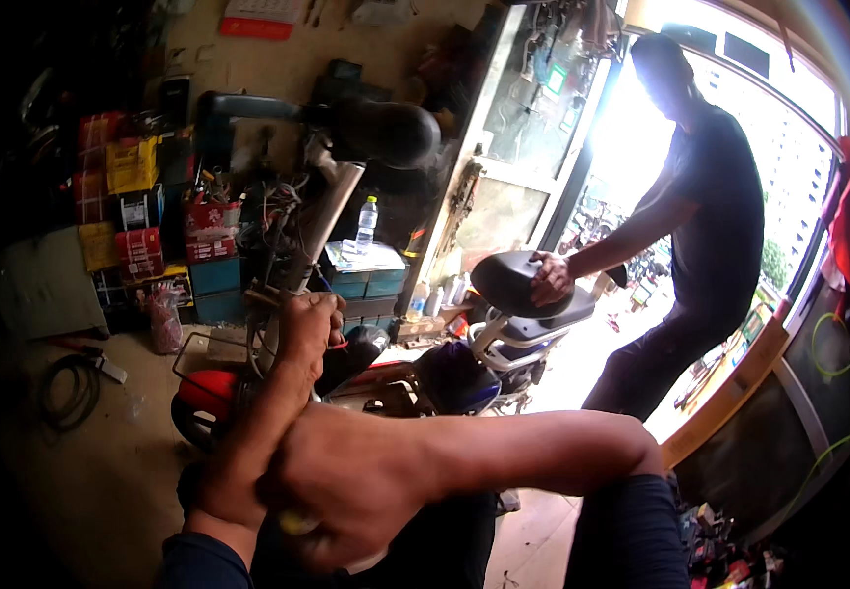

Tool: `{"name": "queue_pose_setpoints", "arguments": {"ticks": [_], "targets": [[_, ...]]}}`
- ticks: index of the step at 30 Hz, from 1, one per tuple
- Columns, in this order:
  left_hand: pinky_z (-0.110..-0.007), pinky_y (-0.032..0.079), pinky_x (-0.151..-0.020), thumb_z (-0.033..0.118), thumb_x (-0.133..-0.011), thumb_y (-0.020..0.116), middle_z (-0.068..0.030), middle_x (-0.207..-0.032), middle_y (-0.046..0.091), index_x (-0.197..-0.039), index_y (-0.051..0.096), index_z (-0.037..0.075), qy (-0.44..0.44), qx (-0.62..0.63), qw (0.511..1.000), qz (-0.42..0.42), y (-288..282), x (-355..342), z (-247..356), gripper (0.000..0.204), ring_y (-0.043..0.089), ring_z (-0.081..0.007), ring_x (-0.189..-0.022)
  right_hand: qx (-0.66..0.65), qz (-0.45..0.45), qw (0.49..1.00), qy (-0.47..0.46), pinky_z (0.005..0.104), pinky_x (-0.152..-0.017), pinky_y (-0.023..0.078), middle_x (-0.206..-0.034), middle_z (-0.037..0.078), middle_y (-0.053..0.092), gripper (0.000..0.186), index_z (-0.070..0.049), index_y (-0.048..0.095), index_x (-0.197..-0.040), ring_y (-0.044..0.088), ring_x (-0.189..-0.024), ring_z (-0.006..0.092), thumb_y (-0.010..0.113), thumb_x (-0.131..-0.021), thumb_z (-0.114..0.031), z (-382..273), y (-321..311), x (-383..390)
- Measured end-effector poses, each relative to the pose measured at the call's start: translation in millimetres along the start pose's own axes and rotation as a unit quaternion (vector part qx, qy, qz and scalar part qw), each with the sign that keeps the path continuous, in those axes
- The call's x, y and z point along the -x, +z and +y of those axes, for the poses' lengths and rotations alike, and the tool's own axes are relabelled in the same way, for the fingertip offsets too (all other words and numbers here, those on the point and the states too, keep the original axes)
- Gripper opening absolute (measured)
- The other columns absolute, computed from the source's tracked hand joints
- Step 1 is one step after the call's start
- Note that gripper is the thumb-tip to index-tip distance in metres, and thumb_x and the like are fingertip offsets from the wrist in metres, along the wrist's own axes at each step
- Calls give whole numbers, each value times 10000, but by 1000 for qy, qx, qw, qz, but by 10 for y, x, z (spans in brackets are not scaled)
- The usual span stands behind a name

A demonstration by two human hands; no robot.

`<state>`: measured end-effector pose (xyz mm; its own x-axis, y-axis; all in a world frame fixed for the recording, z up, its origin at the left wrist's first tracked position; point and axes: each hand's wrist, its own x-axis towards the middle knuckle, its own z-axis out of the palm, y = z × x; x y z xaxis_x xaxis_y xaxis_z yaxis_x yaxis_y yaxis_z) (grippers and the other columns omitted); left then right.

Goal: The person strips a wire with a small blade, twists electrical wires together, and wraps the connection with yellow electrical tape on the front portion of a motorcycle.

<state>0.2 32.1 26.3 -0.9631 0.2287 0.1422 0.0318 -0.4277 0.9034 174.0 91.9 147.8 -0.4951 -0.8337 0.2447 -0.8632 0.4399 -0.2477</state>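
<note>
My left hand (309,329) is closed in a fist at the lower end of a silver post (319,226) on a small two-wheeler; what lies inside it is hidden. A black saddle (381,133) tops that post. My right hand (346,486) crosses over my left forearm, blurred and curled closed. Something small and yellow (296,522) shows at its lower side, too smeared to name. Below my left hand the two-wheeler's red fender (211,390) and a dark wheel are partly covered by my arm.
At the right, another person (715,196) rests a hand on the black seat (508,283) of a second scooter near the bright doorway. Stacked boxes (140,250) and a water bottle (367,222) stand along the back. A black cable coil (70,393) lies on the left floor.
</note>
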Motion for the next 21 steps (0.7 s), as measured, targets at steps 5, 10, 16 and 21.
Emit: {"name": "queue_pose_setpoints", "arguments": {"ticks": [5,10,16,21], "targets": [[-222,461,-594,137,-1020,601,-79,-860,728,-1014,718,27,-23,57,990,-129,115,306,249,161,559,-76,-598,-71,52,989,117,413,-749,571,-912,220,682,353,13,682,-1081,706,-844,334,661,-876,-274,-27,-447,316],[-198,454,-459,220,-1030,628,-142,-1085,746,-1089,666,57,-95,136,977,-137,-157,372,374,177,544,-38,-514,-123,207,930,278,348,-904,584,-1081,130,719,435,-6,643,-1284,711,-1042,215,739,-934,-246,487,-34,1114],[-175,334,-416,226,-917,795,-52,-953,768,-959,732,76,-99,121,979,-127,-222,265,379,168,506,-5,-496,-99,261,826,490,337,-924,551,-1145,142,733,553,34,631,-1318,695,-1060,196,817,-878,-245,1471,677,1986],[-180,341,-442,185,-900,814,-61,-943,745,-950,719,45,-87,160,976,-122,-293,209,328,177,488,-24,-507,30,160,827,538,401,-845,569,-1048,206,740,559,4,714,-1139,728,-948,344,843,-773,-398,2281,1298,2313]]}}
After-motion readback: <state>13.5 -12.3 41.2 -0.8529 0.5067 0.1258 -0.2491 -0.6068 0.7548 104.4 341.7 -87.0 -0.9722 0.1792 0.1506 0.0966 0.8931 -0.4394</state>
